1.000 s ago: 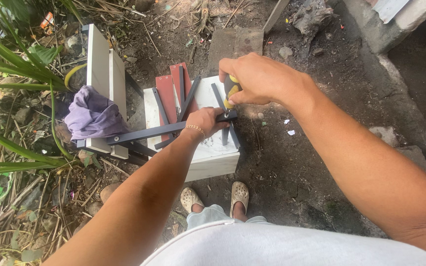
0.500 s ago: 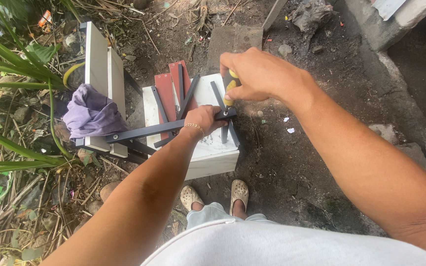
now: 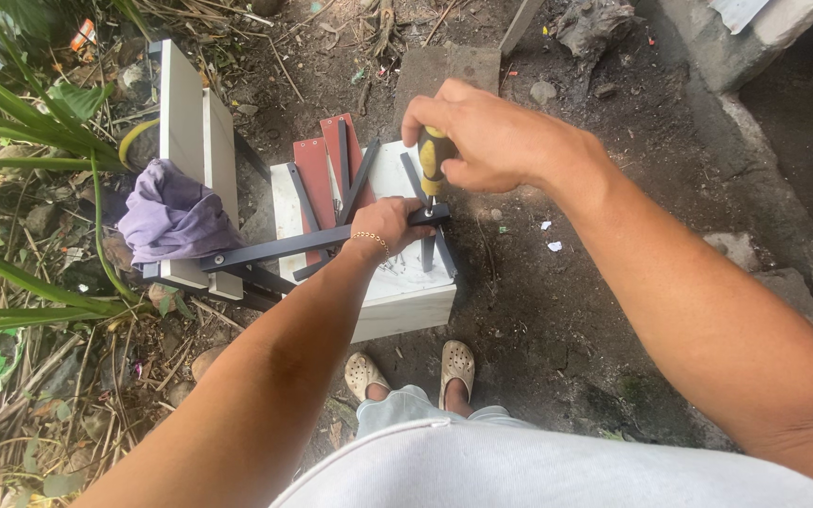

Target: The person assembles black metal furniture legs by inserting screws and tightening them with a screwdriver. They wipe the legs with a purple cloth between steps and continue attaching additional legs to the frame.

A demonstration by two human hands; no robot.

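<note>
My right hand grips a screwdriver with a black and yellow handle, held upright, tip down on the right end of a long dark metal bar. My left hand, with a gold bracelet at the wrist, presses that bar down near the same end. The bar lies across a white block. On the block rest more dark metal bars and two red flat pieces.
White boards stand on edge to the left with a purple cloth draped over them. Green plants and dry leaves fill the left side. My feet in beige clogs stand on dark soil. Concrete edging runs at the upper right.
My right hand has shifted slightly on the screwdriver handle. The bar and my left hand stay in place.
</note>
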